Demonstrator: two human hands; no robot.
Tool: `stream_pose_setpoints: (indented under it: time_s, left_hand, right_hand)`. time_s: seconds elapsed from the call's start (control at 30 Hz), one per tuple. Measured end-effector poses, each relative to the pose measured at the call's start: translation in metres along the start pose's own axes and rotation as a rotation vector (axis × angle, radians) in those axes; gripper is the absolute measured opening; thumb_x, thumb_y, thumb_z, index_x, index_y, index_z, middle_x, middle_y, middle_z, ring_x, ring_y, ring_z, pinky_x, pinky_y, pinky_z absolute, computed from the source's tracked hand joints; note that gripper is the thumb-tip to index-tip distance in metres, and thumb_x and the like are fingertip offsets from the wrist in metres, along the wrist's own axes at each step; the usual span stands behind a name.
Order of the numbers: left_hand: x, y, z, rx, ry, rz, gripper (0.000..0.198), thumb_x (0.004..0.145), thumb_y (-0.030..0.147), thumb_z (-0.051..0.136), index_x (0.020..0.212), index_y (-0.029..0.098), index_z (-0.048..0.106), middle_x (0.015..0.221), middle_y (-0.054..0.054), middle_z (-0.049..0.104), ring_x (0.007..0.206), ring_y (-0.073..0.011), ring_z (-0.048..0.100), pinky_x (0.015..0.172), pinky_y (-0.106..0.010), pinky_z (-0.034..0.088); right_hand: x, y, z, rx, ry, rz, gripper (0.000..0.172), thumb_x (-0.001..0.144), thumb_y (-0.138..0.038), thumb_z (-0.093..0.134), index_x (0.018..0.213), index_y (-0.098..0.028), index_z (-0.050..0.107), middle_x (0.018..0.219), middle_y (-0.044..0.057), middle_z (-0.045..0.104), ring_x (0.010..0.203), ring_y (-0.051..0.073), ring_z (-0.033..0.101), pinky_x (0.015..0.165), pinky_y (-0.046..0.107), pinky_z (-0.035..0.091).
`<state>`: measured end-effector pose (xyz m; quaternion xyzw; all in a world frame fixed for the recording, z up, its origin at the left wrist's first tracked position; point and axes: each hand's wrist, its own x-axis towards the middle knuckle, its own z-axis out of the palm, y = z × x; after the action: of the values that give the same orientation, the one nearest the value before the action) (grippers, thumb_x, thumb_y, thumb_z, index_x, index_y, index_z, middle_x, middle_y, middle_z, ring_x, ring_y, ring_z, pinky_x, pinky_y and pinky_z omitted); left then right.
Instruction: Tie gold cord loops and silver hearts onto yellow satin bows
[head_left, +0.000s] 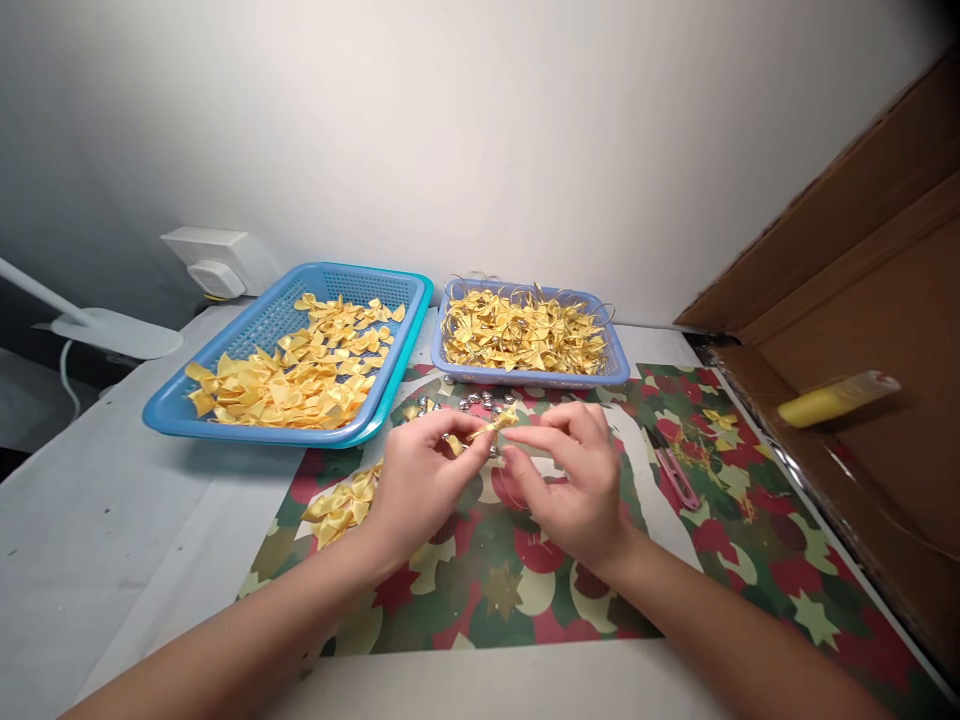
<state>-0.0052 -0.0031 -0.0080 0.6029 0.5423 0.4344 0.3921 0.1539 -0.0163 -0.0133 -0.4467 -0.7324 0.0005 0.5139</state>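
My left hand [420, 480] and my right hand [574, 480] meet over a patterned red and green mat [525, 590]. Both pinch a small yellow ribbon bow [499, 422] held between their fingertips. Just beyond the fingers lie several small silver bells [480, 402] on the mat. A little heap of yellow bows [341, 505] rests by my left wrist.
A large blue tray [247, 340] of plain yellow bows sits at back left. A smaller blue basket [611, 365] holds bows with gold loops. Pink snips [675, 475] lie right of my hands. A brown cardboard wall [862, 330] with a yellow tube [832, 398] stands at right. A white lamp [112, 330] is at left.
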Motion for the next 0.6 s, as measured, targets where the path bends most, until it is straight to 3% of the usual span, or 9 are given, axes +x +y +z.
stream_pose_setpoints:
  time_s: [0.2, 0.3, 0.4, 0.6]
  left_hand:
    - [0.0, -0.006, -0.005, 0.438, 0.042, 0.54, 0.012, 0.086, 0.024, 0.06, 0.082, 0.019, 0.071, 0.077, -0.005, 0.074, 0.076, -0.0214, 0.066, 0.073, -0.032, 0.048]
    - [0.001, -0.011, -0.005, 0.567, 0.011, 0.701, 0.013, 0.088, 0.019, 0.057, 0.09, 0.017, 0.07, 0.082, -0.006, 0.075, 0.079, -0.0224, 0.065, 0.075, -0.032, 0.047]
    - [0.0, -0.012, -0.004, 0.581, -0.011, 0.668, 0.013, 0.089, 0.019, 0.055, 0.086, 0.017, 0.067, 0.079, -0.006, 0.073, 0.076, -0.0212, 0.063, 0.073, -0.031, 0.046]
    - [0.0, -0.006, -0.003, 0.437, -0.083, 0.345, 0.015, 0.086, 0.026, 0.057, 0.075, 0.019, 0.064, 0.07, -0.002, 0.068, 0.065, -0.0172, 0.058, 0.061, -0.026, 0.041]
  right_hand:
    - [-0.007, 0.001, 0.009, -0.003, -0.105, 0.111, 0.011, 0.089, -0.02, 0.061, 0.091, -0.021, 0.072, 0.078, 0.004, 0.06, 0.077, 0.02, 0.052, 0.072, 0.037, 0.041]
    - [-0.008, 0.002, 0.011, 0.063, -0.13, 0.177, 0.015, 0.09, -0.017, 0.057, 0.083, -0.021, 0.07, 0.078, 0.004, 0.06, 0.077, 0.019, 0.052, 0.072, 0.036, 0.041]
    - [-0.01, 0.004, 0.013, 0.139, -0.117, 0.216, 0.015, 0.091, -0.016, 0.057, 0.08, -0.02, 0.067, 0.078, 0.003, 0.06, 0.077, 0.018, 0.053, 0.072, 0.034, 0.042]
    - [-0.014, 0.012, 0.02, 0.275, -0.13, 0.277, 0.011, 0.091, -0.017, 0.057, 0.084, -0.02, 0.065, 0.083, 0.003, 0.06, 0.084, 0.018, 0.056, 0.076, 0.033, 0.045]
